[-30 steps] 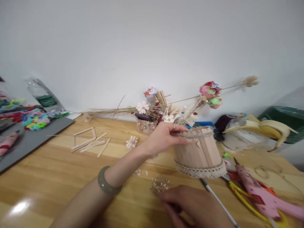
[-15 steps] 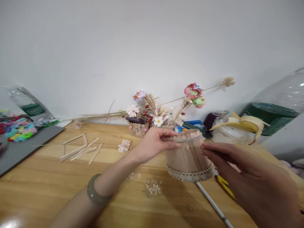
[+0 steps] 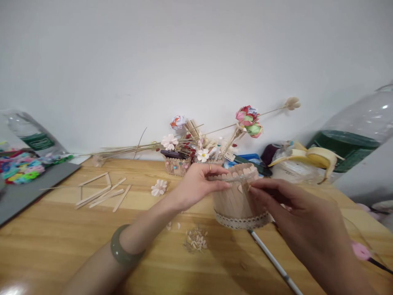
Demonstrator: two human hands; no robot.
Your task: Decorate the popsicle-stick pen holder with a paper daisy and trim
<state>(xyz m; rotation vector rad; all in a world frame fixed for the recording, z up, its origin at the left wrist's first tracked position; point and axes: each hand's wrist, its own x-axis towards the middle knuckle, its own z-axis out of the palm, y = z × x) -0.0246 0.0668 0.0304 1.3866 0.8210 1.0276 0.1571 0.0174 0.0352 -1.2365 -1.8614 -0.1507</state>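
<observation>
My left hand grips the rim of a round basket made of upright wooden craft sticks, thumb outside and fingers over the top edge. The basket is held slightly tilted above the table. A band of beige lace runs round its bottom, and a small pale petal-like piece is on its side. At the basket's right side my right hand is closed in a pinch beside that piece. Whatever is between its fingertips is too small to make out.
Below lies a pile of small pale pieces, with a white rod to its right. Loose craft sticks and a pale flower lie left. Behind are a decorated pot, a banana peel and a large bottle.
My right hand has moved left along the basket's side, its pinched fingertips now closer to the pale piece. The view has shifted slightly; my left hand keeps its hold on the rim.
</observation>
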